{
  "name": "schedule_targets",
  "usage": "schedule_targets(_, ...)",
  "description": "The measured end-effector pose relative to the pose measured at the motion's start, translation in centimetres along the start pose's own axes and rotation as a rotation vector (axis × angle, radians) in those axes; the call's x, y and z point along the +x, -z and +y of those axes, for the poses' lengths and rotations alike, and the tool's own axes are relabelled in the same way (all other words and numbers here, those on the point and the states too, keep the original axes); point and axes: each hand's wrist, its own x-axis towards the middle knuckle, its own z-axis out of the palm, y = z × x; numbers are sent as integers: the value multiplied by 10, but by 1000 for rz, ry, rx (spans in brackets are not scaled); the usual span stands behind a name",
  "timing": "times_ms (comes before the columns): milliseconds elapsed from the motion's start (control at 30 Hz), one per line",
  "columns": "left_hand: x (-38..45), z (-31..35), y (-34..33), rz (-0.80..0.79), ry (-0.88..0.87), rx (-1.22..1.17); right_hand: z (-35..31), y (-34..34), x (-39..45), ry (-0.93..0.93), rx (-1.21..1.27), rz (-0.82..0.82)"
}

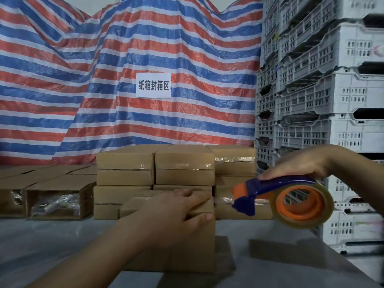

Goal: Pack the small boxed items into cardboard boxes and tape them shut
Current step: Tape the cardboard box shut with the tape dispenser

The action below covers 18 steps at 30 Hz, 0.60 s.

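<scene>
From the head camera, a small brown cardboard box (187, 242) stands low in the middle of the frame on a grey table (52, 246). Its top is closed, so what is inside cannot be seen. The left hand (176, 213) lies on top of the box with the fingers spread flat over the lid and the thumb bent down over the front edge, pressing it.

The right hand (299, 165) is on the right side of the frame. Its fingers are wrapped tight around a blue and orange tape dispenser (270, 194). A roll of clear tape (305, 206) sits on the dispenser's orange wheel. The blue front end is just beside the box's upper right corner; whether it touches cannot be told.

Behind the box, in the middle of the frame, is a stack of closed cardboard boxes (153, 165) with shiny clear tape across them. At lower left, open cardboard boxes (56, 200) lie on their sides, and crinkly clear plastic bags show inside them.

Higher up hangs a red, white and blue striped tarp (104, 80). A white paper sign (153, 85) on it reads "纸箱封箱区". On the right side of the frame stand stacks of white plastic crates (324, 90) with holes in their walls.
</scene>
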Motion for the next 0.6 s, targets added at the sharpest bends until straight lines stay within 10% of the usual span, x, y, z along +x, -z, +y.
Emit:
schedule_targets(233,3,6,6,-33,-12,-27,-76,-47,5,-68,-674,428)
schedule_targets(433,-1,9,6,-2,5,22,-85,-82,11,-208,-1141,450)
schedule_targets(600,0,6,-1,7,8,63,-24,-112,33,-114,-953,775)
